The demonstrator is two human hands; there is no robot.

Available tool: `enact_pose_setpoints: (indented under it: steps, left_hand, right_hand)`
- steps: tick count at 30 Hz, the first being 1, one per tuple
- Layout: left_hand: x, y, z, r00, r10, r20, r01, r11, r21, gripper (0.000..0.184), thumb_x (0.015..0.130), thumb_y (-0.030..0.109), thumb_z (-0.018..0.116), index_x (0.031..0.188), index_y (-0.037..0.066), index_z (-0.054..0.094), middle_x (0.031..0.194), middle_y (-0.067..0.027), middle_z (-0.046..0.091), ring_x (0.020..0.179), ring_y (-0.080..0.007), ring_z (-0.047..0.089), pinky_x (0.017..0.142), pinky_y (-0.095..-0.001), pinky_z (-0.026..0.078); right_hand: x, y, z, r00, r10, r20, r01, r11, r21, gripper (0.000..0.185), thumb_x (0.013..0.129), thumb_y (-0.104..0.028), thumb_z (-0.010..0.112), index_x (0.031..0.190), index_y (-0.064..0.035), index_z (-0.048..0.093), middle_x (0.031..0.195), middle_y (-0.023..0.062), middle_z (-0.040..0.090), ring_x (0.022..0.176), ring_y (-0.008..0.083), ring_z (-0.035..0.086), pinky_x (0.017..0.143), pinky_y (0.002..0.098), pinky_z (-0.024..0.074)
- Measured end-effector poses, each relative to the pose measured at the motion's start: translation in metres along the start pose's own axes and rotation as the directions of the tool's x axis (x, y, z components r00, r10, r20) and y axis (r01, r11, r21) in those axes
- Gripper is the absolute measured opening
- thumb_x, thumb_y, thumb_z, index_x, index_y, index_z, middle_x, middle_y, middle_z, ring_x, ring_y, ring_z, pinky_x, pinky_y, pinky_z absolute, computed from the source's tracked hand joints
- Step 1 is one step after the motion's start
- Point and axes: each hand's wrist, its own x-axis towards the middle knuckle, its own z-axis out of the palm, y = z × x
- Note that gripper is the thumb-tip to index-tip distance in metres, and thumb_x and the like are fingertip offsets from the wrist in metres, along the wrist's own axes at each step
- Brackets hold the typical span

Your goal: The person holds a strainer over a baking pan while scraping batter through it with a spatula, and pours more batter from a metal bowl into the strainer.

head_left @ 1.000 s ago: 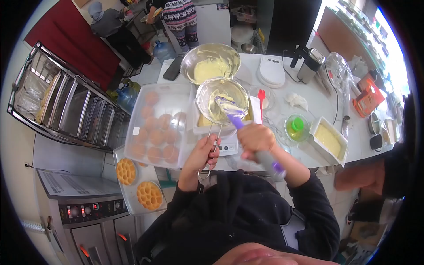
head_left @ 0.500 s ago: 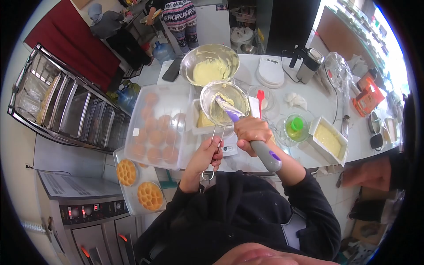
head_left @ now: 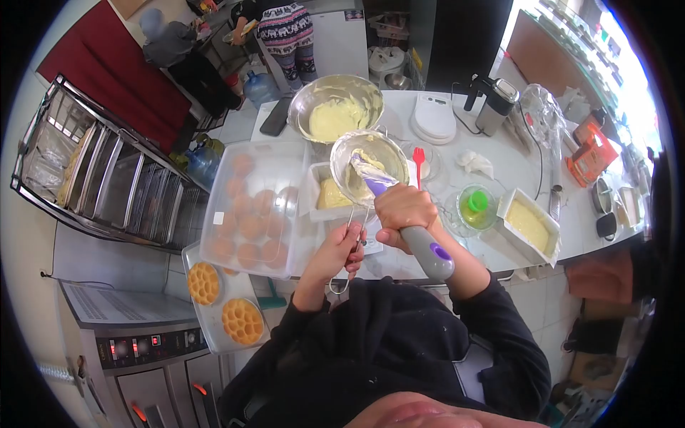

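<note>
My left hand (head_left: 337, 254) is closed round the wire handle of a strainer (head_left: 392, 158), whose bowl is smeared with pale yellow batter. In my right hand (head_left: 405, 212) is a spatula (head_left: 432, 258) with a grey and purple handle; its batter-coated blade reaches into the strainer. Below the strainer, partly hidden by it, stands a paper-lined loaf tin (head_left: 318, 205) holding yellow batter. A white kitchen scale (head_left: 372, 246) shows behind my hands. Just beyond the strainer sits a large metal mixing bowl (head_left: 300, 113) with more batter.
A lidded plastic box (head_left: 228, 153) of round brown items lies left, near a tray with two honeycomb-patterned pastries (head_left: 242, 320). To the right are a red spatula (head_left: 418, 165), a green-topped bottle (head_left: 477, 202) and a filled loaf tin (head_left: 549, 250). Two people work at the back.
The strainer has shifted slightly right, showing more of the loaf tin beneath it. My hands keep the same grips on the strainer and spatula.
</note>
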Motion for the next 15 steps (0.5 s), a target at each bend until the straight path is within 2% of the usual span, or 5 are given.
enact_pose_setpoints:
  steps: [1, 3, 8, 11, 15]
  left_hand:
    - [0.000, 0.000, -0.001, 1.000, 0.001, 0.003, -0.001, 1.000, 0.001, 0.030, 0.090, 0.035, 0.032, 0.083, 0.006, 0.037, 0.049, 0.0016, 0.030, 0.036, -0.0063, 0.033, 0.032, -0.0218, 0.035]
    - [-0.001, 0.001, -0.003, 1.000, -0.008, 0.007, 0.008, 1.000, 0.011, 0.030, 0.090, 0.035, 0.032, 0.083, 0.006, 0.037, 0.049, 0.0015, 0.030, 0.036, -0.0064, 0.033, 0.032, -0.0218, 0.035]
    - [-0.003, -0.001, -0.004, 0.999, 0.017, -0.038, -0.016, 0.999, 0.035, 0.029, 0.090, 0.034, 0.031, 0.082, 0.006, 0.037, 0.048, 0.0017, 0.031, 0.036, -0.0063, 0.033, 0.032, -0.0214, 0.035]
    - [-0.003, -0.004, -0.006, 1.000, 0.002, -0.006, -0.002, 0.999, 0.049, 0.029, 0.091, 0.033, 0.031, 0.081, 0.006, 0.036, 0.049, 0.0017, 0.031, 0.036, -0.0060, 0.033, 0.031, -0.0213, 0.035]
    - [-0.006, -0.002, -0.004, 1.000, 0.021, -0.015, -0.020, 0.999, 0.024, 0.028, 0.091, 0.031, 0.030, 0.081, 0.006, 0.036, 0.049, 0.0015, 0.031, 0.036, -0.0058, 0.033, 0.031, -0.0215, 0.035]
  right_hand:
    - [0.003, 0.000, -0.003, 1.000, 0.011, 0.022, -0.011, 1.000, -0.004, 0.034, 0.074, -0.006, 0.056, 0.045, -0.0018, 0.040, 0.039, 0.0053, 0.036, 0.029, 0.0184, 0.034, 0.033, 0.0281, 0.0249]
    - [0.012, -0.006, -0.007, 0.995, -0.016, -0.096, 0.037, 0.973, 0.227, 0.033, 0.074, -0.004, 0.055, 0.045, -0.0014, 0.040, 0.039, 0.0053, 0.036, 0.029, 0.0183, 0.034, 0.033, 0.0278, 0.0252]
    - [0.023, 0.002, -0.013, 0.992, 0.028, -0.124, 0.004, 0.968, 0.252, 0.032, 0.071, -0.001, 0.055, 0.044, -0.0009, 0.039, 0.038, 0.0058, 0.034, 0.030, 0.0191, 0.033, 0.033, 0.0278, 0.0269]
    - [0.030, 0.012, -0.023, 0.997, 0.078, -0.012, -0.073, 0.970, 0.230, 0.031, 0.070, 0.000, 0.056, 0.044, -0.0005, 0.039, 0.038, 0.0060, 0.035, 0.030, 0.0196, 0.034, 0.032, 0.0276, 0.0270]
    - [0.048, 0.002, -0.015, 0.999, -0.028, 0.020, 0.019, 0.945, 0.325, 0.030, 0.067, 0.002, 0.057, 0.044, -0.0008, 0.038, 0.038, 0.0064, 0.036, 0.030, 0.0198, 0.035, 0.032, 0.0273, 0.0272]
